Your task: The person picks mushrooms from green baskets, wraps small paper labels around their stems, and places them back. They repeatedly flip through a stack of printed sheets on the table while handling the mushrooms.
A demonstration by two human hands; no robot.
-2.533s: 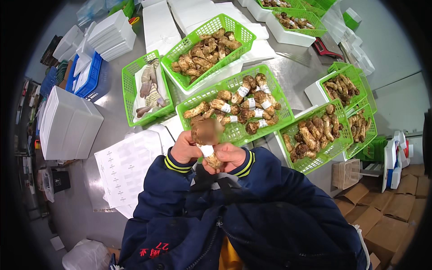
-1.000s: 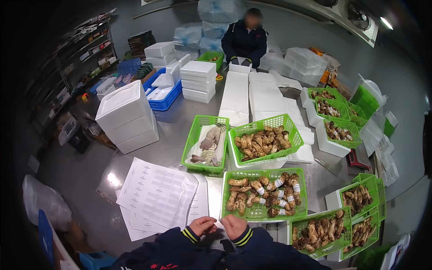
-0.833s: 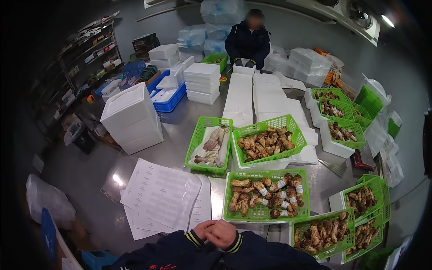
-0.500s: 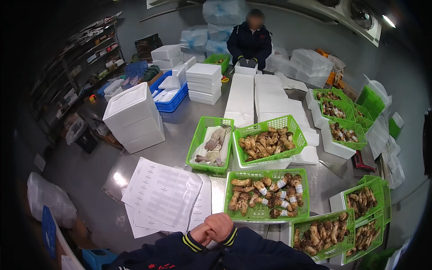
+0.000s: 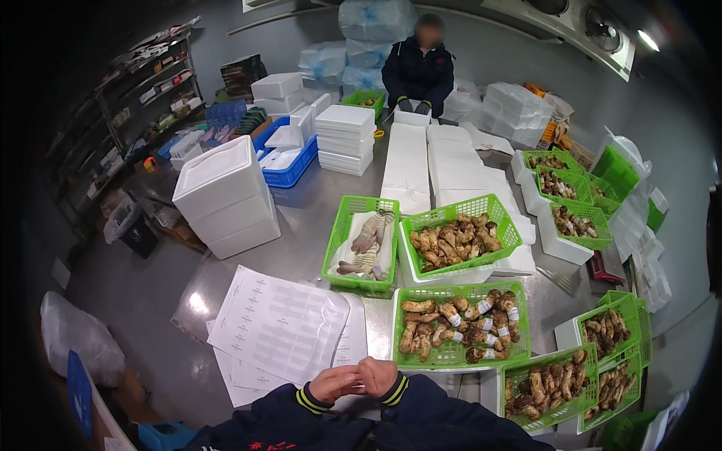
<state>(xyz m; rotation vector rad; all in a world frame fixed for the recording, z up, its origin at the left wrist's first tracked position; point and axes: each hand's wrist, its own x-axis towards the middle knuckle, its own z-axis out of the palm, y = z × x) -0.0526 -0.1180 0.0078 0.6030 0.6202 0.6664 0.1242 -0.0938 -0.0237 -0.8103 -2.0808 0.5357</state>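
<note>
My left hand [image 5: 336, 384] and my right hand [image 5: 377, 375] meet in front of my body, over the near table edge. The left fingers are pressed together and point toward the right hand. Curled fingers on the right hand touch the left fingertips; anything between them is too small or hidden to make out. Just beyond lie overlapping printed white label sheets [image 5: 274, 323]. To the right of my hands stands a green basket [image 5: 397, 331] of matsutake-like mushrooms [image 5: 423, 328], several of them with white paper bands.
Another mushroom basket [image 5: 511, 237] and a basket with striped gloves [image 5: 368, 233] stand farther back. More baskets [image 5: 549, 391] line the right. White foam boxes [image 5: 226, 195] and stacked lids [image 5: 344, 139] are at left. A person [image 5: 418, 71] stands at the far end.
My hands have loosened from a tight clasp, the left fingers now straighter. The view has shifted slightly, so the table's things sit a little farther right.
</note>
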